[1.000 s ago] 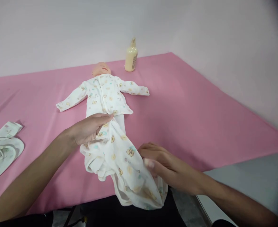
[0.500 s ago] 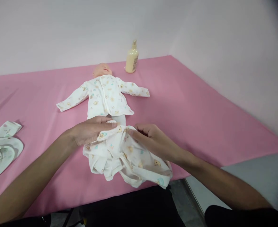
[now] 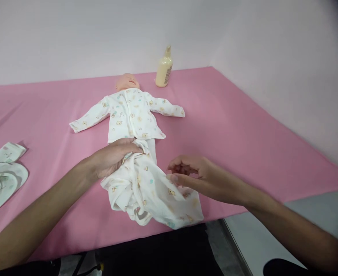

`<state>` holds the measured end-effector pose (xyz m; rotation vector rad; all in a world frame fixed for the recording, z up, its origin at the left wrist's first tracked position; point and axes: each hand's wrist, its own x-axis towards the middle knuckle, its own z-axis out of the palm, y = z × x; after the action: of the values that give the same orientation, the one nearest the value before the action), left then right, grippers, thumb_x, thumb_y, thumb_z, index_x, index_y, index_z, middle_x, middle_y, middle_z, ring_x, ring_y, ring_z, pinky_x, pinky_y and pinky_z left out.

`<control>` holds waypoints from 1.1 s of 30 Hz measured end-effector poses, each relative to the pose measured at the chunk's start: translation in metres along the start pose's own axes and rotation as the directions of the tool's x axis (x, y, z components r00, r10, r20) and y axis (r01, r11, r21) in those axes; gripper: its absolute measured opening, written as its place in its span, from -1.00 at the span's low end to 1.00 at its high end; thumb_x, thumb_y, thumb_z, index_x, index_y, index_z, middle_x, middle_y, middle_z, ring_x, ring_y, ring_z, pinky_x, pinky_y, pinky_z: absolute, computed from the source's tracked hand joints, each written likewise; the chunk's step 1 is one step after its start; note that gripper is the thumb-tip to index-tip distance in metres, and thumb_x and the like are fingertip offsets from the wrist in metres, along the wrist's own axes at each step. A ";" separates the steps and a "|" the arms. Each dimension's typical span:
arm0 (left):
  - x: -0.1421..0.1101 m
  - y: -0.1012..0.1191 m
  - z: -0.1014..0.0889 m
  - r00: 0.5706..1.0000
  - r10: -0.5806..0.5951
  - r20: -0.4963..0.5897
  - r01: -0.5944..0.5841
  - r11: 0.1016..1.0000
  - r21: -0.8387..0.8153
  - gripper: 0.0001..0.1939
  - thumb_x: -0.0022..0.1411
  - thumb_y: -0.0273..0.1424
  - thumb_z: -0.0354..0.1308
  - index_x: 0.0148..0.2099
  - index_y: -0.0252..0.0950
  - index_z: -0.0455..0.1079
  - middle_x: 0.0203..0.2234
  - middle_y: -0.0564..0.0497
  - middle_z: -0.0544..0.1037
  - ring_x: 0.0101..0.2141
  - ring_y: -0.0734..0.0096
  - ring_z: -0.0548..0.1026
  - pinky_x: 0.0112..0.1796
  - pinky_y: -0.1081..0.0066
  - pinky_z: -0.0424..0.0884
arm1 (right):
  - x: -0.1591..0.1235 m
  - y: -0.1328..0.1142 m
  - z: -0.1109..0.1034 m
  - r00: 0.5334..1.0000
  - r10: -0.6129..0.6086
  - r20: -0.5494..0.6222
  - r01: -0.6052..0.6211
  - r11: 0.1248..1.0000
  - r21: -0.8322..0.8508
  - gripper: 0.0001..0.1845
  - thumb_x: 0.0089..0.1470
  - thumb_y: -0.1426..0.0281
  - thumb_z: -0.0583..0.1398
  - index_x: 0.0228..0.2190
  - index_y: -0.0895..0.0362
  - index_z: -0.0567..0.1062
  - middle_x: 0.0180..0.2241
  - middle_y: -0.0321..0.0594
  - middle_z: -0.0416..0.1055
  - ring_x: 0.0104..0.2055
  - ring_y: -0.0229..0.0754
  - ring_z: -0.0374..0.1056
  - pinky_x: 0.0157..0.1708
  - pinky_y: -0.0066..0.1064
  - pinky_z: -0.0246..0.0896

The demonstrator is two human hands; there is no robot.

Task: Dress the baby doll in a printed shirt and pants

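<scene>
A baby doll (image 3: 127, 82) lies on its back in a white, bear-printed long-sleeved top (image 3: 132, 115), its arms spread. At the doll's lower body, my left hand (image 3: 111, 158) grips the gathered edge of printed baby pants (image 3: 154, 184), thumb on top. The pants' loose cloth hangs in folds toward me, and the doll's legs are mostly hidden by it. My right hand (image 3: 197, 176) hovers at the right side of the pants, fingers curved and apart from the thumb. Its thumb tip is close to the cloth; I cannot tell whether it touches.
A cream-coloured pump bottle (image 3: 164, 71) stands behind the doll, near the wall. At the far left lies a folded white printed cloth item (image 3: 6, 168). The pink table cover (image 3: 243, 145) ends at the front edge near my lap.
My right hand went from the lower pants up beside my left hand, pinched the cloth there, then moved off to the right. The cloth at my left hand is now more gathered.
</scene>
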<state>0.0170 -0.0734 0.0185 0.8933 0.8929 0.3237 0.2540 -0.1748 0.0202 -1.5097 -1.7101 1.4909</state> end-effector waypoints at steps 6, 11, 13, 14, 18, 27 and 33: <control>-0.001 -0.001 -0.001 0.993 0.029 0.112 -0.028 1.000 -0.010 -0.72 0.13 -0.42 0.33 -0.12 -0.32 0.39 -0.32 -0.01 0.53 -0.37 0.43 0.55 -0.36 0.43 0.51 | -0.006 0.005 -0.003 0.988 -0.027 0.150 0.060 0.973 -0.224 -0.71 0.10 0.13 0.26 -0.37 0.11 0.45 -0.42 -0.29 0.39 -0.41 -0.26 0.26 -0.42 -0.40 0.14; -0.002 -0.005 -0.001 0.985 0.061 0.164 -0.058 0.998 -0.022 -0.70 0.14 -0.44 0.33 -0.08 -0.33 0.38 -0.31 -0.01 0.52 -0.39 0.48 0.54 -0.39 0.50 0.48 | -0.009 0.003 -0.003 0.987 -0.004 0.162 0.031 0.986 -0.162 -0.58 0.23 0.10 0.12 -0.53 0.11 0.24 -0.59 -0.42 0.07 -0.57 -0.37 -0.08 -0.59 -0.43 -0.17; -0.001 -0.006 -0.003 0.982 0.065 0.178 -0.059 0.998 -0.035 -0.72 0.17 -0.43 0.31 -0.07 -0.33 0.39 -0.31 -0.02 0.53 -0.38 0.47 0.55 -0.39 0.50 0.48 | -0.011 0.000 -0.005 0.996 0.039 0.082 -0.035 0.998 -0.054 -0.61 0.22 0.06 0.12 -0.45 0.10 0.31 -0.58 -0.42 0.11 -0.59 -0.37 -0.05 -0.62 -0.45 -0.16; -0.001 -0.007 -0.004 0.980 0.066 0.185 -0.059 0.997 -0.043 -0.73 0.19 -0.42 0.30 -0.06 -0.32 0.40 -0.30 -0.02 0.54 -0.37 0.47 0.56 -0.38 0.50 0.49 | -0.011 -0.001 -0.006 0.997 0.063 0.045 -0.062 0.998 -0.020 -0.61 0.22 0.05 0.11 -0.42 0.11 0.34 -0.58 -0.41 0.14 -0.60 -0.37 -0.02 -0.62 -0.45 -0.15; 0.000 -0.010 -0.012 0.970 0.098 0.221 -0.080 0.993 -0.089 -0.77 0.26 -0.40 0.24 -0.04 -0.34 0.45 -0.28 -0.06 0.59 -0.30 0.41 0.58 -0.29 0.45 0.52 | -0.010 -0.003 -0.007 0.998 0.039 -0.055 -0.039 0.999 -0.009 -0.56 0.22 0.02 0.10 -0.48 0.11 0.34 -0.57 -0.38 0.15 -0.56 -0.35 0.05 -0.58 -0.45 -0.06; 0.008 -0.016 -0.023 0.920 0.111 0.377 -0.051 0.985 -0.166 -0.48 0.34 -0.01 0.01 0.00 -0.36 0.47 -0.37 -0.09 0.62 -0.23 0.20 0.61 -0.20 0.34 0.51 | -0.004 0.007 -0.003 0.979 -0.046 -0.197 0.027 0.995 -0.097 -0.56 0.28 0.03 0.04 -0.41 0.11 0.41 -0.42 -0.26 0.35 -0.39 -0.23 0.26 -0.43 -0.38 0.15; 0.013 -0.013 -0.031 0.873 0.089 0.480 0.024 0.974 -0.225 -0.29 0.42 0.02 -0.28 0.20 -0.44 0.35 -0.10 -0.24 0.60 0.04 0.07 0.51 0.05 0.20 0.37 | 0.001 -0.008 -0.014 0.968 -0.157 -0.197 0.128 0.980 -0.154 -0.67 0.24 0.10 0.11 -0.23 0.08 0.51 -0.26 -0.19 0.50 -0.25 -0.14 0.39 -0.31 -0.33 0.28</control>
<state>-0.0005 -0.0575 -0.0083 0.7307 0.3616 0.2070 0.2614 -0.1671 0.0320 -1.5166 -1.7857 1.1182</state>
